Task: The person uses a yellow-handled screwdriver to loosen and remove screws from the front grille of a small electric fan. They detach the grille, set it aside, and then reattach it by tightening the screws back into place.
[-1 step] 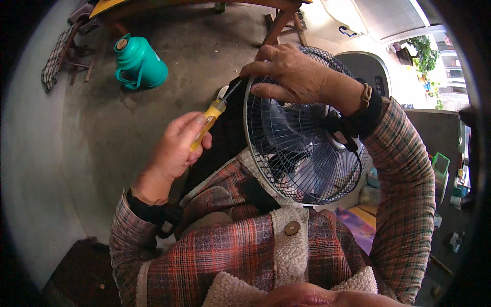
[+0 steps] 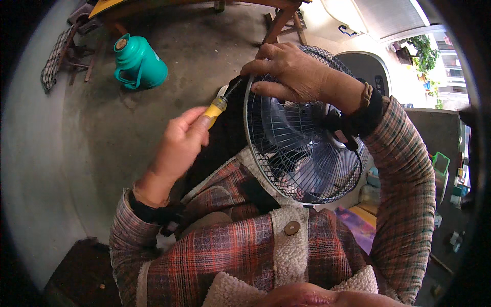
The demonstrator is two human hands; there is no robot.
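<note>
My left hand (image 2: 181, 140) is closed round the yellow handle of a screwdriver (image 2: 215, 108). Its dark shaft slants up and right to the rim of an electric fan, where the tip is hidden by my right fingers. The fan (image 2: 302, 148) stands tilted by my lap, with a round wire guard over dark, see-through blades. Across the upper left of the guard lies my right hand (image 2: 291, 71), its thumb and fingers gripping the rim close to the shaft's end. A dark cord runs down the guard below my right wrist.
A green thermos jug (image 2: 143, 64) with a cork stands on the concrete floor at upper left. Beyond it are a wooden table (image 2: 189, 4) and a stool draped with checked cloth (image 2: 56, 56). Purple cloth (image 2: 355, 225) and containers lie right of my lap.
My left hand has turned on the screwdriver and its fingers have shifted, now covering the handle's lower end. The fan and my right hand stay nearly in place.
</note>
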